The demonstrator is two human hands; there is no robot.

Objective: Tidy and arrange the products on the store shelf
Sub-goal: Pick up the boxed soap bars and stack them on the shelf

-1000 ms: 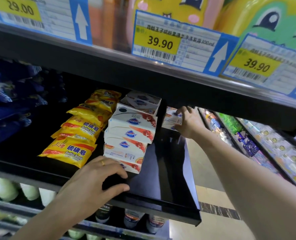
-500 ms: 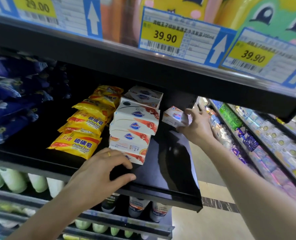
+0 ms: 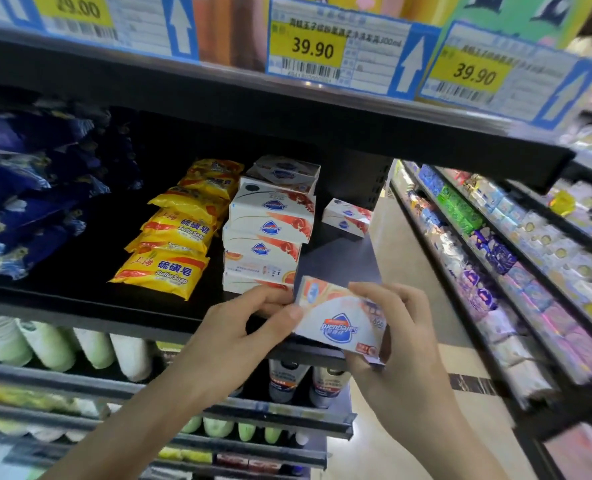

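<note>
Soap box [image 3: 341, 322] pinched between left hand [image 3: 234, 337] and right hand [image 3: 396, 344]

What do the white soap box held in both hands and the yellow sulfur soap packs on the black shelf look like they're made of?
White soap box: likely thin printed cardboard, slightly glossy; flat faces and crisp folded edges. Both the left hand and the right hand grip it.
Yellow sulfur soap packs: seemingly shiny plastic film; wrinkles, crimped ends.
Black shelf: probably painted metal, matte.

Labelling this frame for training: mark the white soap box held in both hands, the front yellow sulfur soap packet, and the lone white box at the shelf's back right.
White soap box [image 3: 339, 323], head view: blue logo face.
Yellow sulfur soap packet [image 3: 163, 273], head view: printed front.
Lone white box [image 3: 347, 219], head view: front face.
</note>
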